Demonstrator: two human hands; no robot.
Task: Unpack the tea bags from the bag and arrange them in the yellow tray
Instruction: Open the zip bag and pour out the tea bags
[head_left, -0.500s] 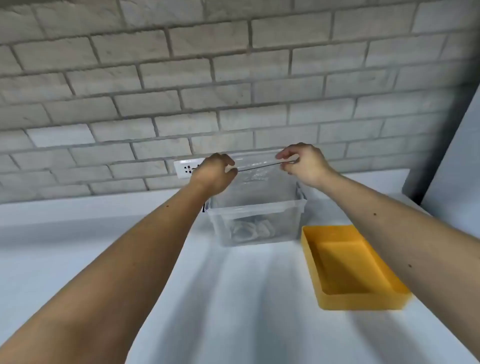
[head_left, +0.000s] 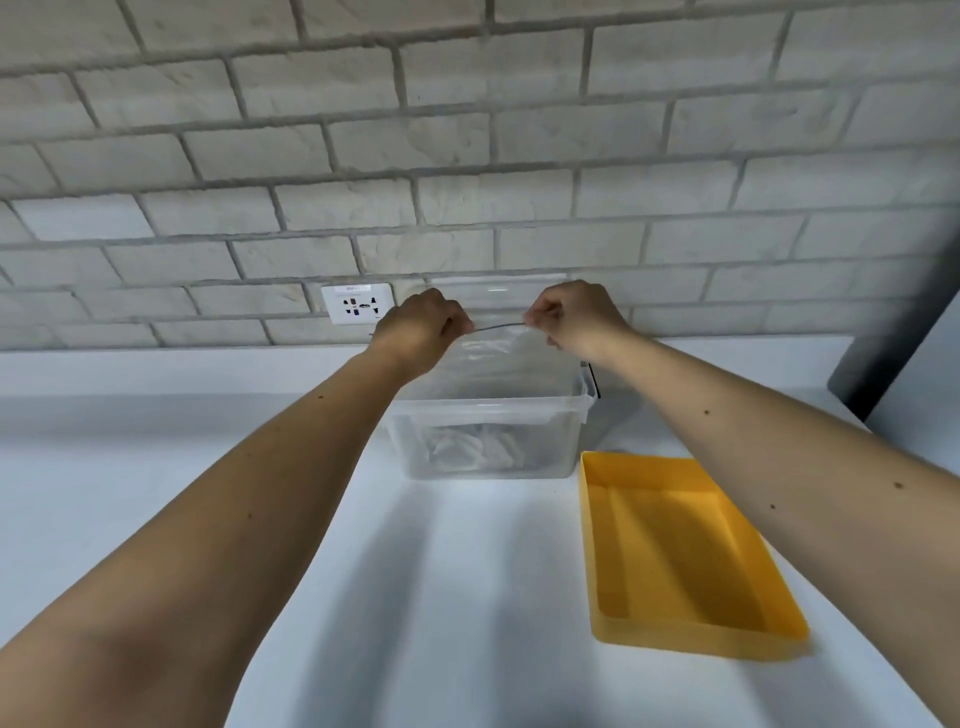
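Note:
A clear plastic bag (head_left: 498, 358) hangs above a clear plastic bin (head_left: 488, 415) at the back of the white counter. My left hand (head_left: 423, 332) pinches the bag's top edge on the left and my right hand (head_left: 571, 317) pinches it on the right, with the dark top strip stretched between them. Pale white items (head_left: 470, 447), blurred, show through the bin's front wall. The yellow tray (head_left: 675, 551) lies to the right of the bin, nearer to me, with nothing in it.
A grey brick wall rises behind the counter, with a white power socket (head_left: 356, 306) left of my hands. A dark vertical panel (head_left: 904, 353) stands at the right. The white counter (head_left: 441, 597) stretches in front of the bin.
Both hands keep their grip on the bag's top edge and have come closer together. The camera view has shifted slightly.

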